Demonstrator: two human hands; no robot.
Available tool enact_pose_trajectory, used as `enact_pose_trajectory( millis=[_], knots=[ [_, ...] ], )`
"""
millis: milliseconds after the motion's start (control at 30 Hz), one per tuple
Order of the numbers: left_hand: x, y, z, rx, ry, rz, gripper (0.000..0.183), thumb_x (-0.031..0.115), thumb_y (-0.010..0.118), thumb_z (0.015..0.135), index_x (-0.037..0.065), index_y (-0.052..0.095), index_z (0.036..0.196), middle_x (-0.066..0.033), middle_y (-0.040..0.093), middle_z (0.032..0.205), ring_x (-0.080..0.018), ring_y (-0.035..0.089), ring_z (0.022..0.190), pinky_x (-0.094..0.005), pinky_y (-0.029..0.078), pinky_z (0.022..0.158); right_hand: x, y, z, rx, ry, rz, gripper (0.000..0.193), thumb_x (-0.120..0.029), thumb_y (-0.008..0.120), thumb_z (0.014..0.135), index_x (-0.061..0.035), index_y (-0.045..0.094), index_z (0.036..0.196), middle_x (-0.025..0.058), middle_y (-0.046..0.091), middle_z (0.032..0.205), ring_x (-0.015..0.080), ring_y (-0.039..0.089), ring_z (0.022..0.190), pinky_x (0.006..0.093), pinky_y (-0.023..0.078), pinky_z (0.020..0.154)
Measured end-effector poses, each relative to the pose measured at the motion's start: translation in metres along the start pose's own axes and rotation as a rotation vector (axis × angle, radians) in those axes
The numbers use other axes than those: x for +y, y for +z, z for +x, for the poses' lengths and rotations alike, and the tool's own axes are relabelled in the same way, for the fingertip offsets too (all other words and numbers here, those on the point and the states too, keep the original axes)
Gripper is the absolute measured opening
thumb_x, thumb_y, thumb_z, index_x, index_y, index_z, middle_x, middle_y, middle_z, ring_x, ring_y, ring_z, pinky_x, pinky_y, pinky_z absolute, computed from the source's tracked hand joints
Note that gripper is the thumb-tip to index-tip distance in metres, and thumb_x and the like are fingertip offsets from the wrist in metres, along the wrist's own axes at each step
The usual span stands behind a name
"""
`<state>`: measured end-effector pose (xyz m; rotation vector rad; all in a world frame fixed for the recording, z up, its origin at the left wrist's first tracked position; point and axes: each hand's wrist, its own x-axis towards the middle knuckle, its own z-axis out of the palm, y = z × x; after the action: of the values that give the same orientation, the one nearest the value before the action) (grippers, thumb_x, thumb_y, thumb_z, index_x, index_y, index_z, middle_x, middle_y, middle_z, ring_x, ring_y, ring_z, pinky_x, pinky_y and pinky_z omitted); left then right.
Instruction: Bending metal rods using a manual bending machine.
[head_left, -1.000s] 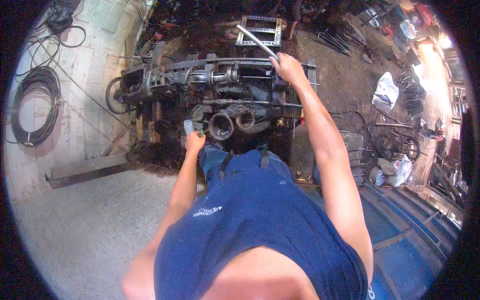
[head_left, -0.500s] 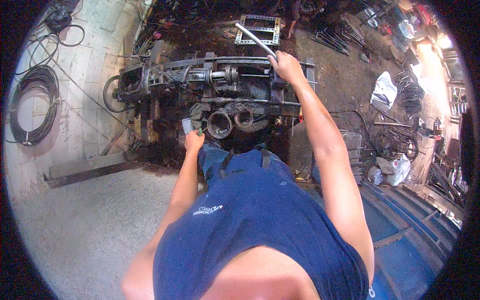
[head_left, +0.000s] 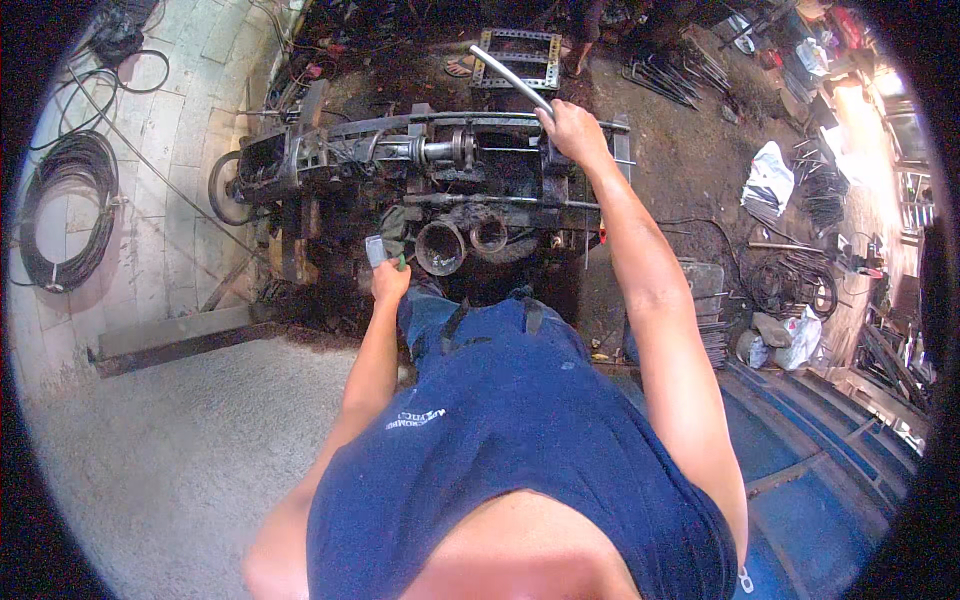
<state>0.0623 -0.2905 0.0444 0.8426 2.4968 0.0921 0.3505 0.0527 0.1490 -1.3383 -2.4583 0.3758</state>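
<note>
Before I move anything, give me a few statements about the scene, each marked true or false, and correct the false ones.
1. The left hand is empty. False: it holds a green-handled tool.
2. The right hand grips a metal bar. True.
3. The perforated metal frame lies between the person and the machine. False: it lies beyond the machine.
4. A dark coil shows at the picture's left. True.
5. The person's shirt is white. False: it is dark blue.

A dark coil (head_left: 75, 155) lies against pale tiles (head_left: 190, 100).
</note>
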Motion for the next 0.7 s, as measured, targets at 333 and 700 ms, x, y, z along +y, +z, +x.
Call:
enact_pose_trajectory(
  millis=[333, 700],
  knots=[
    [0.008, -0.008, -0.012, 0.01, 0.011, -0.028, 0.043, 0.038, 0.07, 0.074, 0.011, 0.069, 0.107, -0.022, 0.067, 0.096, -0.0363, 0.064, 0.094, -0.045, 0.051, 0.083, -0.004, -0.006, -0.002, -0.027, 0.053, 0.049, 0.046, -0.044, 0.047, 0.093, -0.0001, 0.059, 0.09, 0.0245, 0.064, 0.084, 0.0417, 0.063, 0.08, 0.0508, 0.051, 0.073],
    [0.006, -0.004, -0.011, 0.014, 0.028, -0.014, 0.033, 0.032, 0.065, 0.079, 0.015, 0.069, 0.107, -0.0183, 0.068, 0.099, -0.0369, 0.064, 0.095, -0.0461, 0.051, 0.083, 0.0, 0.002, 0.0, 0.005, 0.022, 0.063, 0.045, -0.043, 0.047, 0.093, 0.0, 0.059, 0.091, 0.0249, 0.064, 0.083, 0.0427, 0.063, 0.08, 0.0517, 0.05, 0.074]
  ],
)
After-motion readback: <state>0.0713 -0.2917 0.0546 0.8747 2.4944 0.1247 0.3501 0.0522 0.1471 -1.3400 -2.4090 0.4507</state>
